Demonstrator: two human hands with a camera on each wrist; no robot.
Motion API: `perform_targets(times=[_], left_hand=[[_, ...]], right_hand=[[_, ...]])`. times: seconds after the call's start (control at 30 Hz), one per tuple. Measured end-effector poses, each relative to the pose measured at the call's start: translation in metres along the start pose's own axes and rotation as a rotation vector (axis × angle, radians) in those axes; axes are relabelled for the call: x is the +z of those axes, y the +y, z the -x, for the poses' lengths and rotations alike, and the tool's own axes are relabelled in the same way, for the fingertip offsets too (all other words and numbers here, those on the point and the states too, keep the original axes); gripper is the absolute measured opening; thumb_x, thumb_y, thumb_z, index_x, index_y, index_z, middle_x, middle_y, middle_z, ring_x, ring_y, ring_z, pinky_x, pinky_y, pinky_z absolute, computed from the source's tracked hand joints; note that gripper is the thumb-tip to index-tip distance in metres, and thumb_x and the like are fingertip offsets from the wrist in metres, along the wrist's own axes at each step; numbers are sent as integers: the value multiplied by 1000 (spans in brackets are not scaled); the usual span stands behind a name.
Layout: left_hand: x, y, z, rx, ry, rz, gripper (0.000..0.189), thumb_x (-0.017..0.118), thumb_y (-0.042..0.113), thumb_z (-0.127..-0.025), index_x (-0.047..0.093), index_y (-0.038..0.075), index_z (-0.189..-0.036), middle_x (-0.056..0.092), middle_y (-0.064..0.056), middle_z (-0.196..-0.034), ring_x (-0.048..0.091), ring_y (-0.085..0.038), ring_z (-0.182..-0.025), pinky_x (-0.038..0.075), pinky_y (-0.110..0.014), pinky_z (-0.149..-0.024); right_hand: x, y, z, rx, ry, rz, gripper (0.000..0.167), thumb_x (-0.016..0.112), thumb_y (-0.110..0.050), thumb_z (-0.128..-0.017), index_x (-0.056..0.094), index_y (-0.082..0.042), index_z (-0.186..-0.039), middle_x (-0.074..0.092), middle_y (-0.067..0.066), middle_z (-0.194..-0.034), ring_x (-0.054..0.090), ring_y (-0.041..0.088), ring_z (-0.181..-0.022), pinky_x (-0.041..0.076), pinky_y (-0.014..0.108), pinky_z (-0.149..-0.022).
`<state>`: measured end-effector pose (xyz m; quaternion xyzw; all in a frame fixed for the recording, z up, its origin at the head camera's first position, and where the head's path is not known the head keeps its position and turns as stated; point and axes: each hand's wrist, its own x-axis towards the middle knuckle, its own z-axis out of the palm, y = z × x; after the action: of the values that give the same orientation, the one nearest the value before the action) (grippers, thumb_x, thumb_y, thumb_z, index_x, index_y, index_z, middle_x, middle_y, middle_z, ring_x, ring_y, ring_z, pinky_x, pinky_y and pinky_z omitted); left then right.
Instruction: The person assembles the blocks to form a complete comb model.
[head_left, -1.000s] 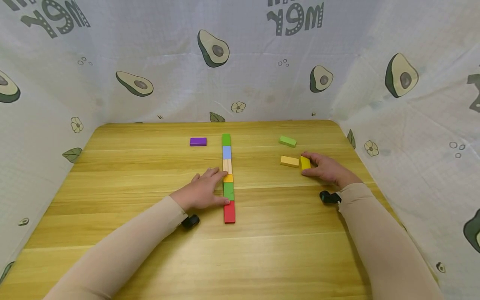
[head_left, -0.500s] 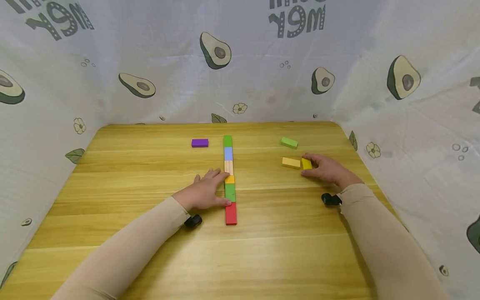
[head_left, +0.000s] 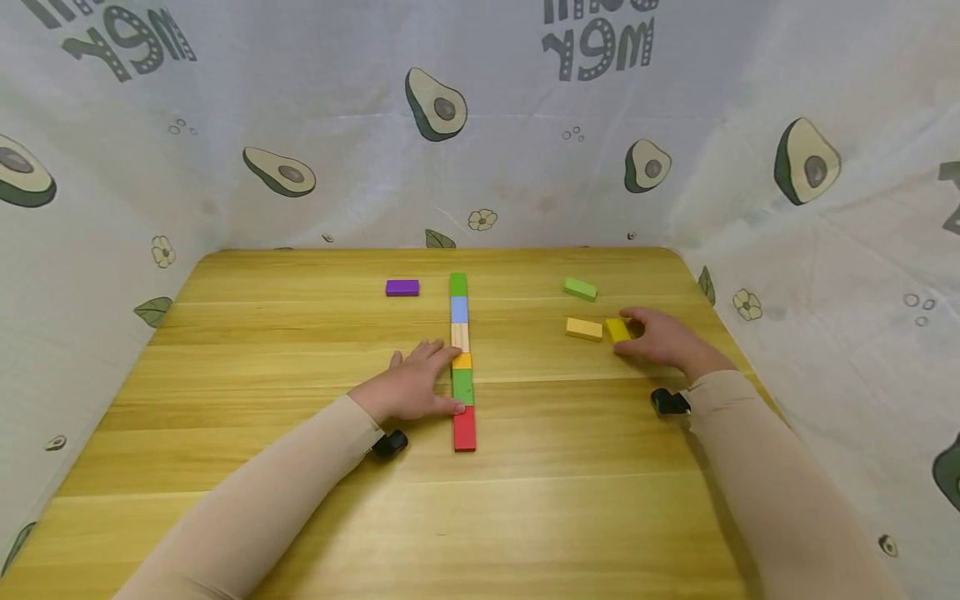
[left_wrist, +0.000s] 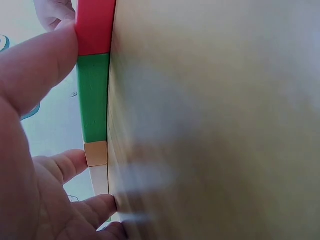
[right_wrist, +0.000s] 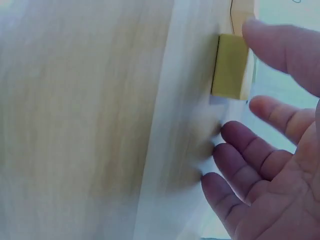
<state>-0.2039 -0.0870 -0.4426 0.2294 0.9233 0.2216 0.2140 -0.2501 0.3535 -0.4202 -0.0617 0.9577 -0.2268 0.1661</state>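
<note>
Down the middle of the table, in the head view, lies a row of blocks end to end: green (head_left: 457,285), blue (head_left: 459,310), plain wood (head_left: 460,335), orange (head_left: 462,361), green (head_left: 462,387) and red (head_left: 464,429). My left hand (head_left: 408,387) rests against the row's left side, fingers spread. Its thumb touches the row near the red-green joint and a finger touches the orange block. At the right, my right hand (head_left: 663,337) pinches the yellow block (head_left: 617,331) by its two ends, thumb and index finger. The other right fingers hang free in the right wrist view.
A light-orange block (head_left: 583,329) lies just left of the yellow block. Farther back is a light-green block (head_left: 581,289). A purple block (head_left: 402,288) lies left of the row's far end. A patterned cloth (head_left: 525,183) hangs behind the wooden table (head_left: 525,517).
The yellow block has turned and shifted slightly right with my right hand, leaving a small gap to the light-orange block. My left hand stays at the row. The head view has shifted slightly.
</note>
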Motion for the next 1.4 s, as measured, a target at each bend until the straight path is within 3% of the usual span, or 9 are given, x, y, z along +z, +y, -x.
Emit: perform_targets(times=[0.23,0.4,0.7,0.9,1.2,1.4], left_hand=[[-1,0,1,2,2,-7,96,77,57,-91,28,24,-168,17,-13,-177,8,-39,-165,6,-74,-125],[-1,0,0,8,5,-9,96,77,58,-91,28,24,-167,17,-13,-177,9,-39,-165,6,-74,-125],[-1,-1,0,7,5,0,97,77,58,-91,28,25,-167,17,-12,-177,8,-39,-165,5,-73,-126],[0,-3,-1,7,10,0,97,77,58,-90,28,26,-167,17,-11,-177,8,-38,-165,5,-72,-126],[0,-3,-1,8,14,21,97,78,57,-90,29,25,-167,18,-12,-177,9,-38,-165,5,-73,-126],[0,-3,0,5,17,25,96,78,56,-90,30,26,-167,18,-11,-177,8,-38,-165,5,-72,-127]], right_hand=[[1,-2,-5,6,17,44,69,70,-24,-97,44,14,-149,57,39,-137,59,49,-120,48,62,-105],[1,1,-8,26,35,67,62,66,-17,-94,49,15,-145,60,36,-131,60,41,-107,51,56,-97],[-3,-6,-15,26,96,40,59,61,-14,-95,49,12,-147,57,36,-134,56,45,-114,46,62,-106],[-8,-31,-33,-40,99,17,57,62,-13,-100,48,9,-151,57,33,-137,55,43,-115,48,58,-101],[-5,-76,-73,-83,84,7,54,66,-14,-100,52,2,-150,58,26,-141,54,40,-117,48,54,-104],[2,-97,-99,-101,65,2,53,61,-5,-96,55,0,-149,58,25,-143,54,40,-121,45,56,-110]])
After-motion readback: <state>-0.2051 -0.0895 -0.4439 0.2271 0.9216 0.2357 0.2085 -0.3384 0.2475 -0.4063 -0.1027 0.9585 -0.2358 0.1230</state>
